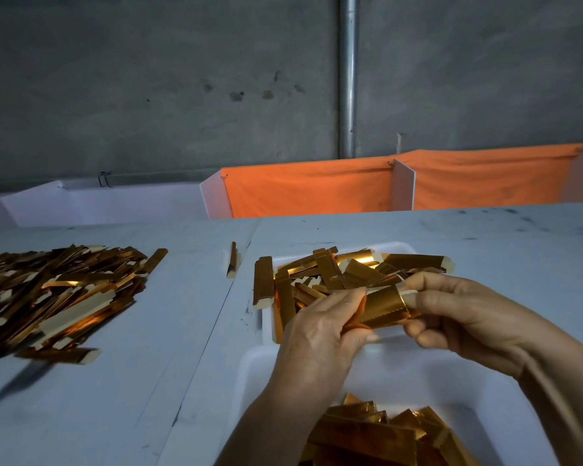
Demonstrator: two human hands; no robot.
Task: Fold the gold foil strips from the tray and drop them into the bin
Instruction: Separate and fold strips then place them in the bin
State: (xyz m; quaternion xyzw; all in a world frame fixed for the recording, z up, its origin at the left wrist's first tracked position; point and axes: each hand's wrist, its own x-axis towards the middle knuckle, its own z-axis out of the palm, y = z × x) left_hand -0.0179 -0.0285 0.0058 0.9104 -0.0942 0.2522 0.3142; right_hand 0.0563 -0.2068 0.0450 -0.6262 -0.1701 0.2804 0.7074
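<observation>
A gold foil strip (386,306) spans between both hands, above the near edge of the white tray (396,247) of loose strips (334,274). A white bin (478,395) with folded strips (377,432) sits at the worktop's (169,331) near edge; a big pile (54,294) lies left. The left hand (320,327) pinches the strip's left end, and the right hand (451,311) grips its right end with curled fingers.

Left hand (323,317) and right hand (451,314) meet, fingers curled.
</observation>
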